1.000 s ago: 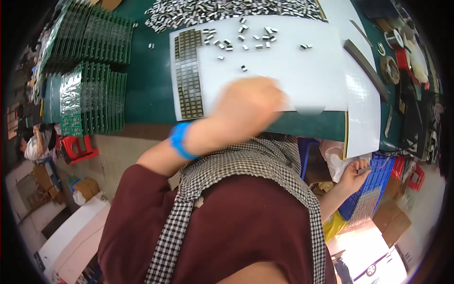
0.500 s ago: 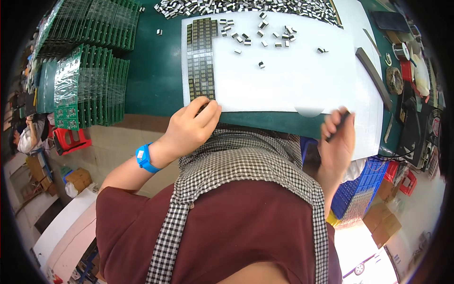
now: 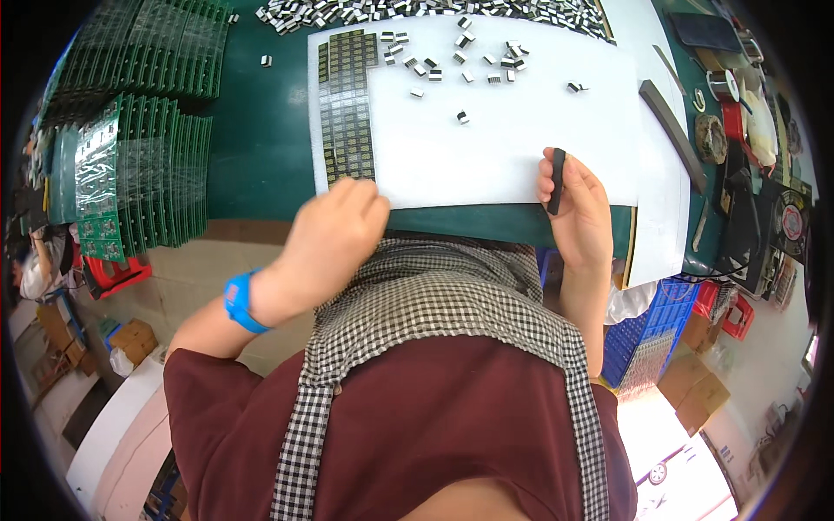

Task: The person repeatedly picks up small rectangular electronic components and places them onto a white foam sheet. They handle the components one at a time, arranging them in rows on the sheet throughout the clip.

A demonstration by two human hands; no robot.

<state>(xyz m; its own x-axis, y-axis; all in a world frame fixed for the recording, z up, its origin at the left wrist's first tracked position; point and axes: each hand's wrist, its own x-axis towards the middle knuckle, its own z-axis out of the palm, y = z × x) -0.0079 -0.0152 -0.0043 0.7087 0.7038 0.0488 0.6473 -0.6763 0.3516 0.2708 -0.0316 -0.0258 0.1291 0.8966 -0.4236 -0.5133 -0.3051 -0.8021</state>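
My left hand [image 3: 339,230] rests at the near end of a block of small dark parts [image 3: 347,104], set in tight rows along the left side of a white foam sheet [image 3: 486,165]. Its fingers are curled together, and whatever lies under the fingertips is hidden. A short black bar [image 3: 557,182] stands nearly upright in my right hand [image 3: 580,208], gripped between thumb and fingers above the sheet's near right edge. Several loose small black-and-white components [image 3: 460,57] are scattered over the far part of the sheet.
Beyond the sheet lies a heap of similar components [image 3: 417,12]. Stacks of green circuit boards [image 3: 143,174] stand at the left of the green table [image 3: 252,156]. A long dark bar [image 3: 673,135], a solder-like wire spool [image 3: 721,85] and a dark flat object [image 3: 705,31] lie right.
My right hand has moved left and up over the sheet's edge, with the black bar now upright. My left hand has turned over slightly, hiding its fingertips. The whole view has shifted a little.
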